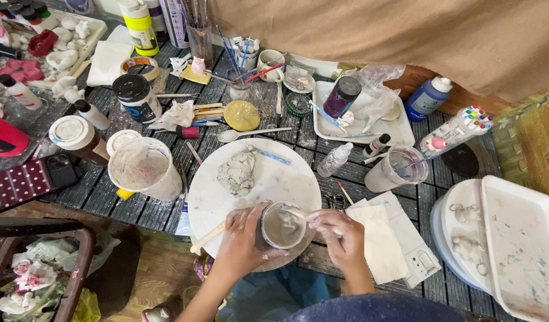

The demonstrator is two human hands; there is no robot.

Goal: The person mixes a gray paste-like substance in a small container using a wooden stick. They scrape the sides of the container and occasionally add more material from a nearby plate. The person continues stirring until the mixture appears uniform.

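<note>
My left hand (242,238) wraps around a small clay-smeared cup (280,226) at the near edge of a round white board (286,179). My right hand (340,234) pinches a thin wooden stick (298,213) whose tip reaches into the cup's grey slip. A lump of grey clay (237,172) lies on the board beyond the cup. A flat wooden tool (206,238) sticks out from under my left hand toward the near left.
A clay-coated plastic tub (144,167) stands left of the board, a clear cup (399,169) to its right. White trays (519,238) sit at the right edge. Paint bottles, jars, a brush cup (200,36) and a spoon (250,133) crowd the slatted table behind.
</note>
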